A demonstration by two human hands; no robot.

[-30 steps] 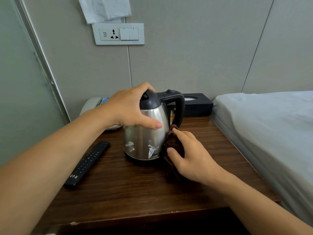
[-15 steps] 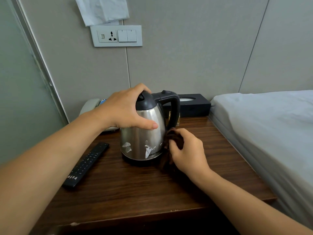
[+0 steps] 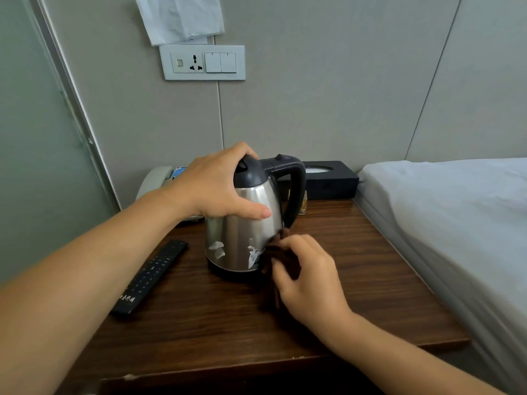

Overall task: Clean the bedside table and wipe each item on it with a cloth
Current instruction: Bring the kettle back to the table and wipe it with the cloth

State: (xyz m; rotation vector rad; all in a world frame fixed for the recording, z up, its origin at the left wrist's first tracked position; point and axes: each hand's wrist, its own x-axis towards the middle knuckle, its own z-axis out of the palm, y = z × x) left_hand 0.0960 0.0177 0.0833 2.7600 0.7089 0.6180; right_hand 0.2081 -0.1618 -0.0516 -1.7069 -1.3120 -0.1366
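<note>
A steel kettle [image 3: 242,240] with a black lid and handle stands on the dark wooden bedside table [image 3: 356,295]. My left hand [image 3: 216,189] grips the kettle's top, thumb across the front of the steel body. My right hand [image 3: 310,277] holds a bunched dark brown cloth [image 3: 281,256] and presses it against the kettle's lower right side, below the handle. Torn white label scraps show on the kettle's front.
A black remote [image 3: 148,277] lies left of the kettle. A grey phone [image 3: 155,181] sits at the back left, a black tissue box [image 3: 330,179] at the back right. A small glass item [image 3: 302,205] hides behind the handle. The bed [image 3: 445,212] borders the table's right side.
My right hand has slid the cloth down and forward along the kettle's right side. The left hand keeps its hold on the top.
</note>
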